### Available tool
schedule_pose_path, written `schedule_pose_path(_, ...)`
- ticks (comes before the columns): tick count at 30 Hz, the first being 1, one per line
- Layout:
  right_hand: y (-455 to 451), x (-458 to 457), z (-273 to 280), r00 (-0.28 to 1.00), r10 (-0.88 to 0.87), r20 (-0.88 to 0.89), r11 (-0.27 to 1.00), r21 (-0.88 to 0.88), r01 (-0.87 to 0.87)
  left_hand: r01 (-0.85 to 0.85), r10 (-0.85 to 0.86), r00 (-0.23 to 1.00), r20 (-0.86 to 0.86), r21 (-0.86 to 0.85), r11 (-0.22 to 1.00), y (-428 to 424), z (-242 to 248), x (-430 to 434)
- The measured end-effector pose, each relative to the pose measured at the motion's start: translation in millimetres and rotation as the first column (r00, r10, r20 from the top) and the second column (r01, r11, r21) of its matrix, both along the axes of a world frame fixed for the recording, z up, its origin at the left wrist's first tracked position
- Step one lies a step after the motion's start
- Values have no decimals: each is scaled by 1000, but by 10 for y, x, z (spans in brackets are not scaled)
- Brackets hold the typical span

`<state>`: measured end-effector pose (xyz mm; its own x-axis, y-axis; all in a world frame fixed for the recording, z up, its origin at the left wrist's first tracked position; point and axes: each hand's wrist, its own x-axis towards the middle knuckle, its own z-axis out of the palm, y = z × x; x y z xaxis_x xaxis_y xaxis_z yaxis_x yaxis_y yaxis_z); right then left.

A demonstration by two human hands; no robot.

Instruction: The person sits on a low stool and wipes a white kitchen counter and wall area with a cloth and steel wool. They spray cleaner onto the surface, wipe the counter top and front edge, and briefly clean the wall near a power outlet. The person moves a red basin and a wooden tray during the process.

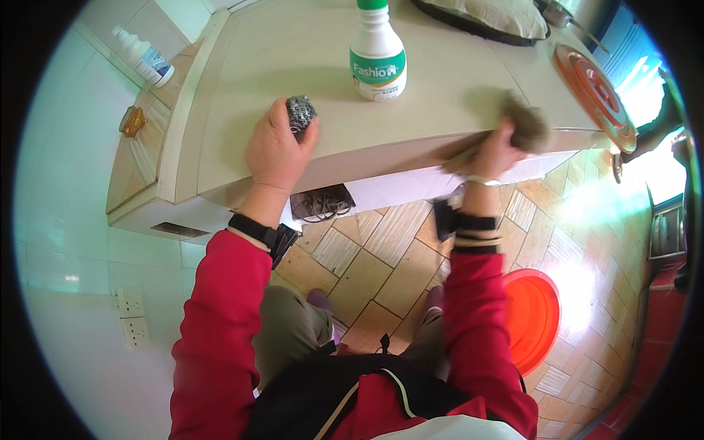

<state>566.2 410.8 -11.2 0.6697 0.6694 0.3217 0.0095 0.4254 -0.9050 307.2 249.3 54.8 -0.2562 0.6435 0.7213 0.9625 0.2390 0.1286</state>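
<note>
My left hand grips a steel wool scourer just above the front left part of the beige countertop. At the counter's front edge, my right hand is closed around a brown cloth, blurred by motion. Part of that cloth hangs to the left, against the front edge. Between and beyond the two hands, a white cleaner bottle with a green label and green cap stands upright on the counter.
A second white bottle and a small amber jar are on the left ledge. A reddish lid lies at the counter's right end, near a cloth-covered round item. An orange-red basin sits on the tiled floor by my right side.
</note>
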Motion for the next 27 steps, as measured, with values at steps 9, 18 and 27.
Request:
schedule_pose_path(9,-811,-251,123,767,187,614,979,-55,-196,72,-79,990,115,63,995,-84,61,12)
schedule_pose_path(18,-999,-566,529,19,183,983,965,-175,-193,450,-481,862,160,197,871,-1521,-248,108)
schedule_pose_path(27,-1337,-1624,814,-182,381,907,868,-418,-267,403,-130,15,991,113,908,-2804,-811,-25)
